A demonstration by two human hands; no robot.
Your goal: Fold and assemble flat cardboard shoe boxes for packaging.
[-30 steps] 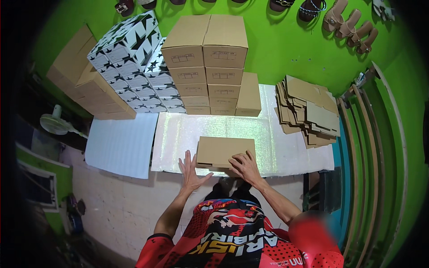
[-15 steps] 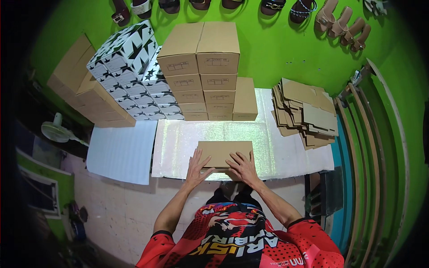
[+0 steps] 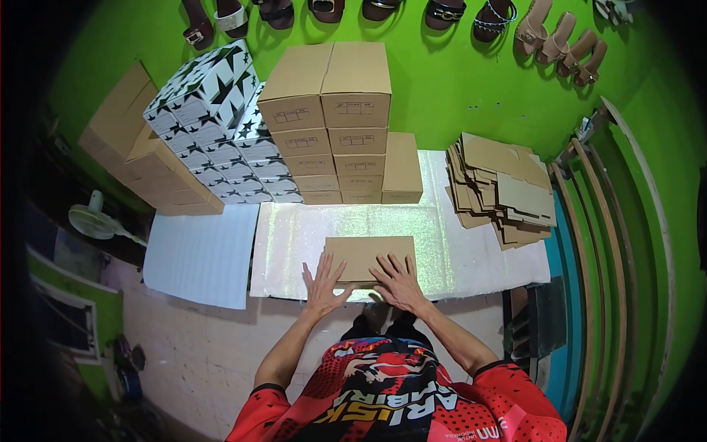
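Both hands, the left hand (image 3: pixel 324 283) and the right hand (image 3: pixel 401 281), lie flat on the near edge of the flat carton (image 3: pixel 370 258), and the shiny mat (image 3: pixel 294 243) is free to the left and right of it. Behind the carton a strip of mat stays free, but then the stacked brown boxes (image 3: pixel 331 125) and the patterned boxes (image 3: pixel 213 125) block the way like a wall. To the right, the pile of flat cardboard (image 3: pixel 501 188) closes that side.

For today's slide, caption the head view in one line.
Both hands, left hand and right hand, press a flat cardboard box on the glittery mat.
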